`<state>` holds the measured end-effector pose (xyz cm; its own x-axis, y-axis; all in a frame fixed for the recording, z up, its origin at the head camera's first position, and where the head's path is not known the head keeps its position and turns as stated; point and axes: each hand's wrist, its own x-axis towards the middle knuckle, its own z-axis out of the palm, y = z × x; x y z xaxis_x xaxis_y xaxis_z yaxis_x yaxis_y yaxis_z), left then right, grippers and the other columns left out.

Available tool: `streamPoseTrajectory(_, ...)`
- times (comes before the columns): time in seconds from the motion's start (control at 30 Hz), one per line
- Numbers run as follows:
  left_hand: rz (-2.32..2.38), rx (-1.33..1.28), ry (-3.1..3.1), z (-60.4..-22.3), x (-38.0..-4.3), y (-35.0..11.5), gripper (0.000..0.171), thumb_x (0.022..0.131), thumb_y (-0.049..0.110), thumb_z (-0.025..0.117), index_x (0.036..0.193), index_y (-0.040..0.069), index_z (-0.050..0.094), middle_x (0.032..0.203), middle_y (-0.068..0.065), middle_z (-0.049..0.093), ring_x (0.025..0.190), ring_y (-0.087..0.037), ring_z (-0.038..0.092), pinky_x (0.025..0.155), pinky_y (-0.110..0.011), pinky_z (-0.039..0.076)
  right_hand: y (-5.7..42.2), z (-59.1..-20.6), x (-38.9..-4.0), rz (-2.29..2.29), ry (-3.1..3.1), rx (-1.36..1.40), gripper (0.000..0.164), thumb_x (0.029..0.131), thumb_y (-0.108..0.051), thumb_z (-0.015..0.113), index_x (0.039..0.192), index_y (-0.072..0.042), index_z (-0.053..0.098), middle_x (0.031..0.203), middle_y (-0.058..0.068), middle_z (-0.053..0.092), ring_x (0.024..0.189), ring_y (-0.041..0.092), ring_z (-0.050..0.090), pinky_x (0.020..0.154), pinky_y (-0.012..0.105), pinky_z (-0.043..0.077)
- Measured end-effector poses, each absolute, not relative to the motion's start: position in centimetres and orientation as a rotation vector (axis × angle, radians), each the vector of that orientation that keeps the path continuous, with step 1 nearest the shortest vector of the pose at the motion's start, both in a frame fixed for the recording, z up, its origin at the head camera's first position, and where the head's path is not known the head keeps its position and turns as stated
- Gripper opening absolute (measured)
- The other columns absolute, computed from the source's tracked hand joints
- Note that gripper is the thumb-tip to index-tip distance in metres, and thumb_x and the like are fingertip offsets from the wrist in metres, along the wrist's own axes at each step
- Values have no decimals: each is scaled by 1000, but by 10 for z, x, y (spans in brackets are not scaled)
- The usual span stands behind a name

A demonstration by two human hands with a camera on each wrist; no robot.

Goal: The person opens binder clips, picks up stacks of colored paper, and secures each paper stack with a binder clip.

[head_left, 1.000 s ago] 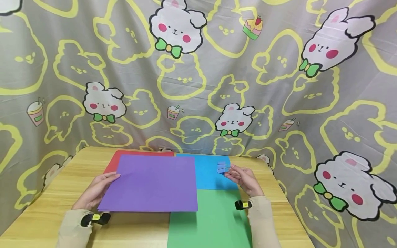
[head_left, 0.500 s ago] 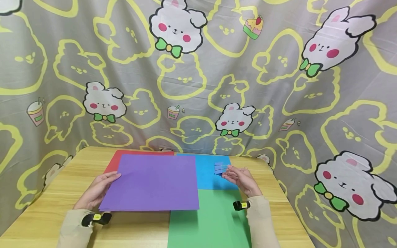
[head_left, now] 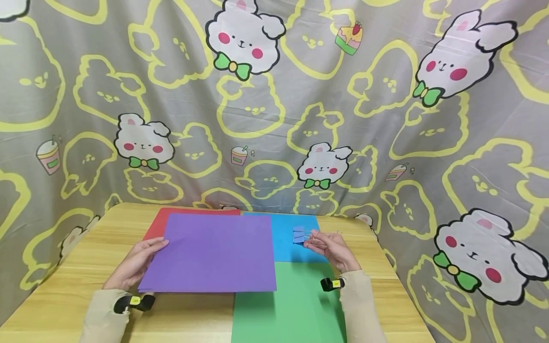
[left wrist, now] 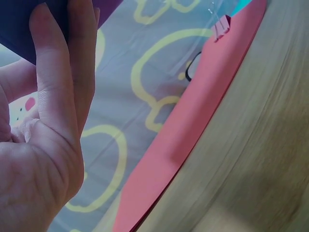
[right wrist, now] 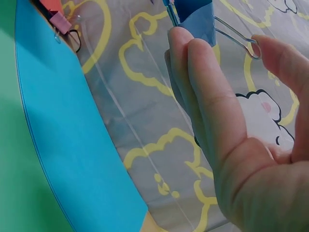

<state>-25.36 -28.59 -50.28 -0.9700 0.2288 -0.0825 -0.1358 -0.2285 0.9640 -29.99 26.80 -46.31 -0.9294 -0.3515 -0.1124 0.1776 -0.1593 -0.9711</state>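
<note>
My left hand [head_left: 136, 259] pinches purple sheets of paper [head_left: 214, 252] at their left edge, thumb on top, and holds them above the table. The left wrist view shows that hand's fingers [left wrist: 55, 87] beneath the dark underside. To the right of the sheets, my right hand [head_left: 335, 248] holds a blue binder clip [head_left: 298, 235] by its wire handles. Seen from the right wrist, the thumb presses one handle of the binder clip [right wrist: 198, 21] while the fingers lie against the other side. A gap separates clip and purple paper.
Red paper [head_left: 156, 224] lies at the back left, with a pink binder clip [left wrist: 222, 28] on it. Blue paper [head_left: 283, 245] is at the back right and green paper [head_left: 291, 305] in front of it. A patterned curtain [head_left: 266, 105] hangs behind the wooden table [head_left: 188, 319].
My right hand has brought the blue binder clip a little left and slightly down, nearer the purple sheets. The left hand and the sheets have shifted slightly right.
</note>
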Motion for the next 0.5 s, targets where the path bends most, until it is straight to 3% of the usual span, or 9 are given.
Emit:
streamPoseTrajectory(0.17, 2275, 81, 1826, -504, -255, -285, 10, 104, 17, 47, 108, 21, 55, 81, 12, 66, 72, -2, 65, 62, -21, 56, 265, -463, -299, -2154, 1754, -193, 18, 100, -20, 58, 100, -8, 71, 104, 10, 75, 98, 20, 73, 92, 31, 55)
streamPoseTrajectory(0.5, 2281, 81, 1840, -504, -255, -283, 10, 104, 16, 48, 109, 21, 55, 82, 13, 65, 72, -1, 64, 61, -20, 56, 259, -468, -301, -2138, 1766, -165, 44, 100, -19, 58, 126, 16, 51, 105, 12, 73, 97, 21, 74, 91, 29, 56)
